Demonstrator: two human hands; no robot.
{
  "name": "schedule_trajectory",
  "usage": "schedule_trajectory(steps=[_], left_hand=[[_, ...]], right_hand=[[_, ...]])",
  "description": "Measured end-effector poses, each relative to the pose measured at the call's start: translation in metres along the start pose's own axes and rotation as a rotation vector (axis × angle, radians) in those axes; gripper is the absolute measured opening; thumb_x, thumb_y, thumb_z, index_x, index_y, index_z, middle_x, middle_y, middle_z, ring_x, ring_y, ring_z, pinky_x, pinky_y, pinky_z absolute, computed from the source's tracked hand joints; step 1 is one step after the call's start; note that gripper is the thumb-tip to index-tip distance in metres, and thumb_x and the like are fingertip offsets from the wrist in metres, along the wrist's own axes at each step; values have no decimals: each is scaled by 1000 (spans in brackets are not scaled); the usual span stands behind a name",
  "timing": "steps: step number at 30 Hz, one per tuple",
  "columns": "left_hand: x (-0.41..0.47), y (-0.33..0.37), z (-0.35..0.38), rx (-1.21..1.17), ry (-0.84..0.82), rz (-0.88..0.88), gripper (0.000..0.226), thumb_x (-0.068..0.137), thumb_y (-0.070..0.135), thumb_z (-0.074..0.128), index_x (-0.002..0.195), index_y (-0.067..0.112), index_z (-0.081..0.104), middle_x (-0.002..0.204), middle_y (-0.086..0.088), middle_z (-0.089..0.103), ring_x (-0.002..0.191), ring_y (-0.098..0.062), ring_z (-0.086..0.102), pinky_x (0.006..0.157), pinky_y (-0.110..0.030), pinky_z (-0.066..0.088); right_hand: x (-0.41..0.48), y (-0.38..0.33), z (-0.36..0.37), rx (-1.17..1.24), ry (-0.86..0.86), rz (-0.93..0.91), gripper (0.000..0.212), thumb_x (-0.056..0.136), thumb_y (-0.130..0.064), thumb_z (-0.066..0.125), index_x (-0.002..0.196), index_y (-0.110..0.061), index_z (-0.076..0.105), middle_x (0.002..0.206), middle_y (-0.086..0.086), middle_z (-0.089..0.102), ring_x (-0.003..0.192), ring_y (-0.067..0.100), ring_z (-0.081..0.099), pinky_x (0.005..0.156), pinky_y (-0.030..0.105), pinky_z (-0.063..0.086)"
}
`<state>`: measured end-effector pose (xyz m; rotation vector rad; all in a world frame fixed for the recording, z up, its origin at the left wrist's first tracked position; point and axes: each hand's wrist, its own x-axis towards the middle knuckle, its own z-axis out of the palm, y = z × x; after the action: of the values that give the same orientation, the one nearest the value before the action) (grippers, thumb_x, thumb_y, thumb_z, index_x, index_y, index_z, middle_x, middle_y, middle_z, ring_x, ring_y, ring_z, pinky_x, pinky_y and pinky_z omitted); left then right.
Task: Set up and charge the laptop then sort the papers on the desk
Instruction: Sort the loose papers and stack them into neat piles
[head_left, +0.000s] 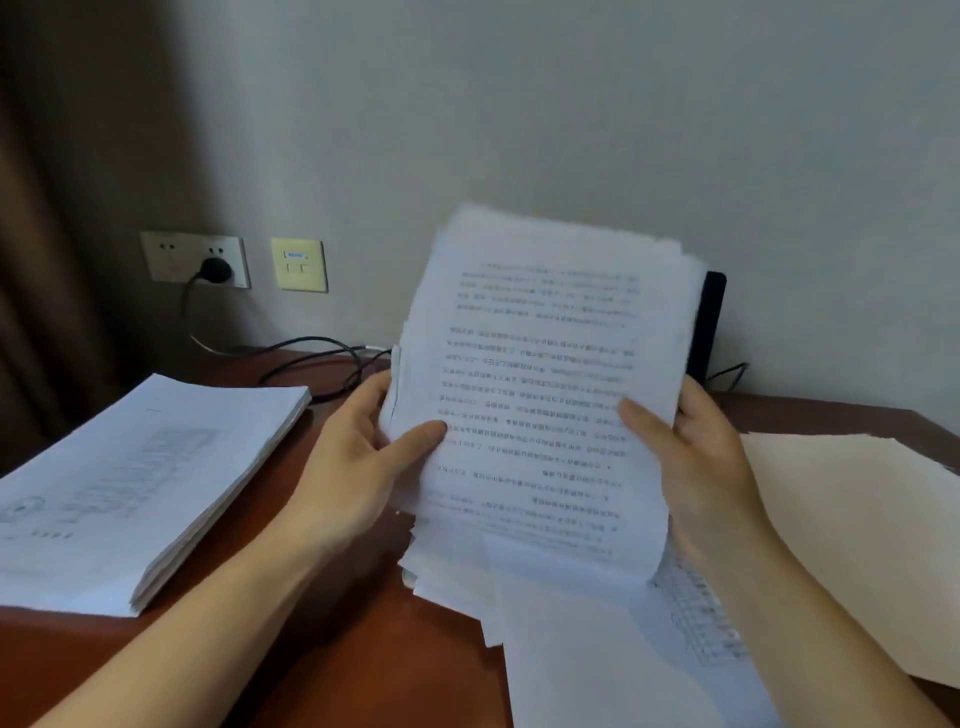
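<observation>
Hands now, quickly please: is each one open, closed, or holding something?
Left hand: grips the left edge of the raised sheaf of printed pages.
Right hand: grips the same sheaf's right edge.

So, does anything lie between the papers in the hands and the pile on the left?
Nothing visible: only bare desk between the held papers and the left pile; the black cable lies farther back.

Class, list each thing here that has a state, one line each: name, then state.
Sheaf: raised, held by both hands.
Left hand: grips sheaf's left edge.
Right hand: grips sheaf's right edge.
Left stack: flat on desk, neat.
Plug: in wall socket.
Loose sheets: spread untidily on desk.
Cream sheets: flat on desk.
</observation>
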<state>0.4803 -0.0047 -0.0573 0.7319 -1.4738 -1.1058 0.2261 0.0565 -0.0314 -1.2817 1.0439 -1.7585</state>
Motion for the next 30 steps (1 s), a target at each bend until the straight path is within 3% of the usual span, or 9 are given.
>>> schedule_trajectory(steps=[4, 7, 9, 11, 15, 19, 22, 26, 30], left_hand=[[-2, 1, 2, 115, 51, -3, 49, 92, 15, 68, 132, 39, 50, 125, 23, 67, 116, -5, 66, 102, -45, 55], [-6, 5, 4, 242, 88, 106, 59, 95, 24, 66, 147, 36, 40, 137, 25, 58, 129, -1, 56, 108, -45, 49], [-8, 10, 10, 263, 110, 220, 61, 97, 19, 63, 151, 30, 36, 142, 22, 54, 135, -1, 50, 112, -41, 45], [-7, 12, 15, 269, 130, 273, 64, 97, 11, 63, 149, 33, 34, 142, 27, 52, 137, 3, 46, 112, -27, 43], [-3, 3, 11, 369, 114, 188, 73, 96, 10, 68, 152, 36, 30, 136, 41, 50, 128, 15, 47, 102, -8, 41], [-4, -11, 3, 406, 102, 31, 59, 97, 13, 67, 140, 44, 42, 119, 40, 62, 115, 7, 62, 95, -22, 53], [-9, -7, 8, 381, 79, 91, 60, 100, 10, 62, 148, 36, 37, 127, 36, 61, 119, 11, 58, 98, -17, 51], [-12, -5, 15, 371, 78, 152, 68, 98, 15, 65, 150, 40, 29, 133, 38, 54, 126, 10, 53, 101, -20, 47], [-12, -9, 14, 305, 140, 130, 54, 97, 17, 66, 140, 36, 41, 124, 33, 61, 118, 7, 59, 102, -31, 52]], right_hand=[[-3, 9, 4, -231, -117, 48, 62, 87, 6, 66, 133, -33, 52, 119, -14, 69, 112, 10, 65, 90, 34, 54], [-7, 3, 7, -258, -59, -118, 73, 90, 7, 62, 142, -39, 42, 126, -13, 65, 116, 6, 62, 92, 29, 55], [-7, -2, 8, -260, -14, -230, 77, 92, 7, 60, 147, -40, 36, 132, -11, 62, 121, 7, 59, 97, 26, 52], [-7, -2, 9, -272, 5, -289, 78, 93, 7, 59, 148, -40, 32, 136, -11, 58, 126, 9, 56, 102, 31, 50], [-10, 12, 11, -356, -64, -260, 75, 92, 9, 58, 147, -36, 34, 137, -18, 55, 129, 1, 50, 103, 17, 44], [-8, 26, 13, -614, -52, -328, 64, 86, 7, 63, 139, -26, 45, 125, -25, 50, 124, -4, 44, 102, 14, 38], [-12, 28, 19, -482, -2, -285, 58, 90, 12, 57, 135, -24, 46, 115, -32, 54, 115, -8, 52, 88, 4, 42], [-16, 34, 19, -363, 37, -203, 58, 91, 5, 60, 126, -37, 42, 112, -42, 55, 110, -8, 57, 80, 7, 47], [-12, 36, 14, -441, 2, -159, 40, 89, 7, 60, 120, -16, 50, 97, -40, 56, 97, -10, 59, 75, 12, 49]])
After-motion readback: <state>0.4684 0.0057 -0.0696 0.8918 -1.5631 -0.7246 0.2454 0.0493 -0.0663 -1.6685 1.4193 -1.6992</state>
